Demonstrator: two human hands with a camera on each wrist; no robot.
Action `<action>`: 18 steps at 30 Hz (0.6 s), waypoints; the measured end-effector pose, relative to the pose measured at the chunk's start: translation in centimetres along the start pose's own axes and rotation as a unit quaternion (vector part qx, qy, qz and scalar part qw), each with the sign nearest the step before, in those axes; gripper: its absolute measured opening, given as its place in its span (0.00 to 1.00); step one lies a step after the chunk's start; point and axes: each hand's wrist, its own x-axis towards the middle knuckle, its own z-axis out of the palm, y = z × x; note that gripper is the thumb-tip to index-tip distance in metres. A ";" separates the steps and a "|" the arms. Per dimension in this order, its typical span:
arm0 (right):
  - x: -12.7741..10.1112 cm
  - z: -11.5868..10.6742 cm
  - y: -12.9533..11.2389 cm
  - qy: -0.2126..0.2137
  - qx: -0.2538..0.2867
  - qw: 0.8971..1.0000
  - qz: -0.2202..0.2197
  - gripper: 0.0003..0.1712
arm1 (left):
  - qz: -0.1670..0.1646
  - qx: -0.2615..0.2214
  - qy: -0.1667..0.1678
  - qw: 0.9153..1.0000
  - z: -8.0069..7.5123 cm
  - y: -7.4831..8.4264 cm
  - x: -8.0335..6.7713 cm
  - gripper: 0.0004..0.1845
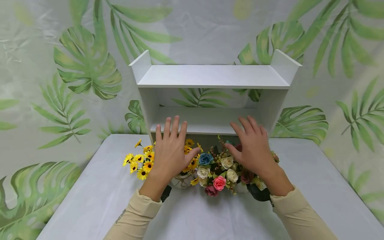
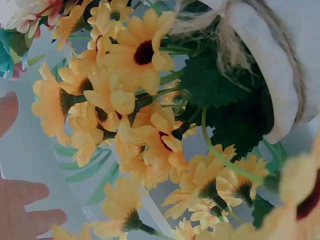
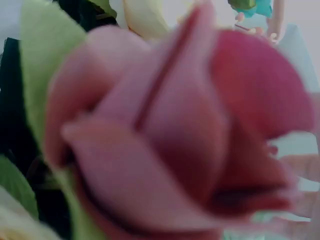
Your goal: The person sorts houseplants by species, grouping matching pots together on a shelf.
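Observation:
Both hands reach forward over the flowers with fingers spread, holding nothing. My left hand [image 1: 170, 153] is above a bunch of yellow daisy-like flowers [image 1: 147, 165], which hides part of them. In the left wrist view these flowers [image 2: 145, 52] rise from a white pot [image 2: 260, 45] tied with twine. My right hand [image 1: 254, 148] hovers over the right part of a mixed bunch of roses, with a pink rose [image 1: 219, 183], a blue rose [image 1: 205, 159] and cream ones. Close to the right wrist camera, a dusky pink rose [image 3: 150, 135] fills the view.
Behind the flowers stands a white shelf unit [image 1: 207, 76] with an upper board and a lower shelf [image 1: 207, 121]. Its lower part is hidden by flowers and hands. A white-covered table [image 1: 198, 220] carries everything, backed by a leaf-patterned cloth [image 1: 87, 63].

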 end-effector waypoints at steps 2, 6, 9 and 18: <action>0.0 -0.1 0.2 0.023 0.021 0.999 -0.007 0.35 | 0.011 -0.006 0.022 1.000 0.0 -0.1 0.0 0.46; -0.2 -0.6 0.5 0.058 0.069 0.996 -0.001 0.28 | 0.038 -0.025 0.072 0.996 0.0 -0.4 -0.1 0.39; -0.2 -1.0 0.7 0.069 0.098 0.993 0.013 0.26 | 0.046 -0.037 0.091 0.994 -0.1 -0.6 -0.3 0.36; -0.6 -2.9 2.9 0.104 0.144 0.981 0.078 0.21 | 0.054 -0.072 0.097 0.991 -1.2 -1.7 -1.7 0.32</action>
